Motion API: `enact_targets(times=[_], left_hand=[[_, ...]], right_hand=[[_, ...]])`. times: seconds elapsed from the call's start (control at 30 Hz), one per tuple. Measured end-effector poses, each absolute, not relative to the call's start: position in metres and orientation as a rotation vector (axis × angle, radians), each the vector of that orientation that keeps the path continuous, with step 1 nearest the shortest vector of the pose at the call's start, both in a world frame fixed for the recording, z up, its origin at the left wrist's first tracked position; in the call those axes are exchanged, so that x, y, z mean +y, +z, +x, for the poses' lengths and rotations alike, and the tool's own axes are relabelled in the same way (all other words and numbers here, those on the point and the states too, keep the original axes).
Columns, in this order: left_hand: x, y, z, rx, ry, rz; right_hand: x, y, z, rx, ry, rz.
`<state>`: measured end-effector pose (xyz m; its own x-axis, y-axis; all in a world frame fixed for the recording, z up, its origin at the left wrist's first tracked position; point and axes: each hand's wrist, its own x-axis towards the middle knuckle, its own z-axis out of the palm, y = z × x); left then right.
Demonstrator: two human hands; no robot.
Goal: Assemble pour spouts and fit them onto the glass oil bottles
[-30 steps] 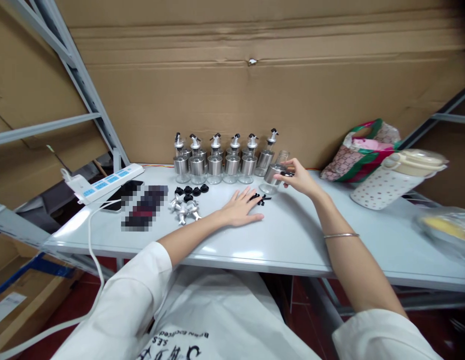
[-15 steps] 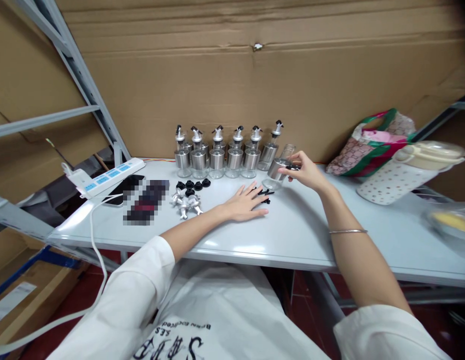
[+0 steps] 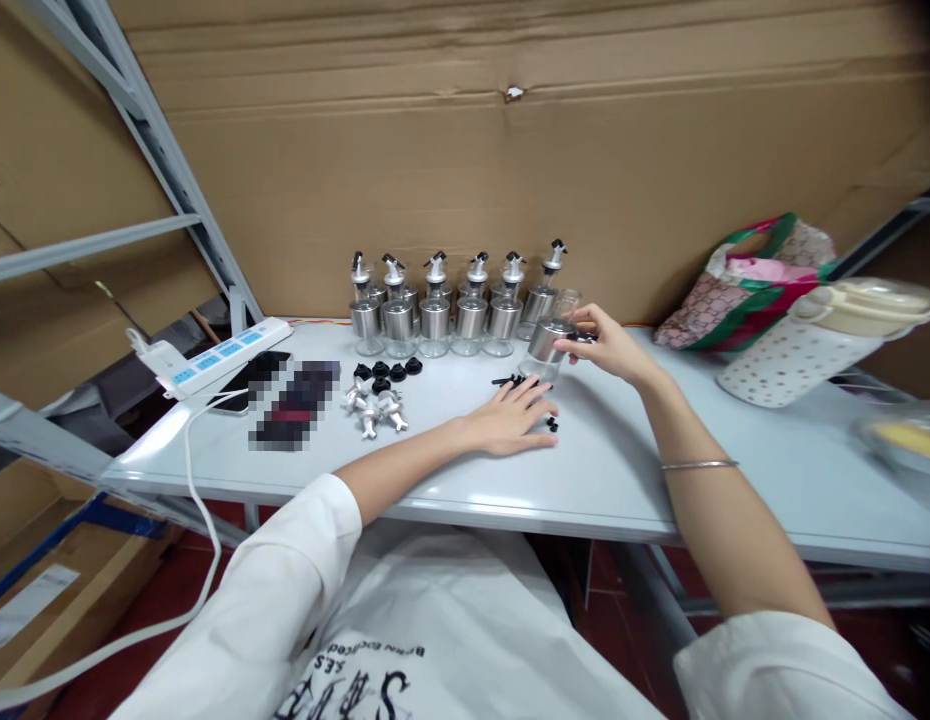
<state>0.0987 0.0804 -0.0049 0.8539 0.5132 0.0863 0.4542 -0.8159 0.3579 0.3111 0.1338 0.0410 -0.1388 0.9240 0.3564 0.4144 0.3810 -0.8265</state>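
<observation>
My left hand [image 3: 512, 420] lies flat on the table with its fingers spread, over and beside small black parts [image 3: 553, 426]. Thin black pieces [image 3: 502, 381] poke out past its fingertips. My right hand [image 3: 609, 345] grips the side of a glass bottle [image 3: 546, 341] with a steel sleeve, tilted slightly and without a pourer. Something dark shows between those fingers, too covered to name. Just behind stands a row of similar bottles [image 3: 435, 320], several topped by silver pourers with black tips. To the left lie black stoppers [image 3: 397, 371] and loose silver pourer spouts [image 3: 370, 408].
A power strip [image 3: 229, 350], a phone [image 3: 244, 385] and a blurred-out item [image 3: 292, 405] occupy the left side. On the right are a patterned bag [image 3: 716, 300], a dotted white jug [image 3: 787, 360] and a clear wrapped item [image 3: 911, 440]. Cardboard [image 3: 405, 170] walls the back.
My left hand has slid right over the black parts, and some now show beside its thumb and fingertips. The bottle in my right hand has shifted a little left.
</observation>
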Motion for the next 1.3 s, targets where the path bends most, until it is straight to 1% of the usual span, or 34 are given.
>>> enact_targets(times=[0.23,0.33,0.43,0.57,0.7,1.03,1.17,1.3], left_hand=[[0.083,-0.001,0.089,0.74,0.358,2.659],[0.088,0.003,0.075,0.735,0.396,2.66],[0.091,0.01,0.062,0.716,0.342,2.679],[0.087,0.015,0.059,0.564,0.262,2.605],[0.081,0.01,0.069,0.478,0.309,2.655],[0.077,-0.003,0.084,0.583,0.429,2.803],[0.083,-0.009,0.088,0.61,0.453,2.867],[0.087,-0.014,0.089,0.677,0.529,2.766]], right_hand=[[0.133,0.037,0.297,-1.764,0.729,-1.167],[0.133,0.034,0.294,-1.762,0.691,-1.178],[0.134,0.031,0.29,-1.751,0.617,-1.184],[0.134,0.029,0.285,-1.717,0.543,-1.194],[0.135,0.028,0.285,-1.719,0.515,-1.236],[0.134,0.028,0.284,-1.764,0.461,-1.308],[0.132,0.029,0.28,-1.759,0.344,-1.381],[0.136,0.024,0.276,-1.746,0.211,-1.401]])
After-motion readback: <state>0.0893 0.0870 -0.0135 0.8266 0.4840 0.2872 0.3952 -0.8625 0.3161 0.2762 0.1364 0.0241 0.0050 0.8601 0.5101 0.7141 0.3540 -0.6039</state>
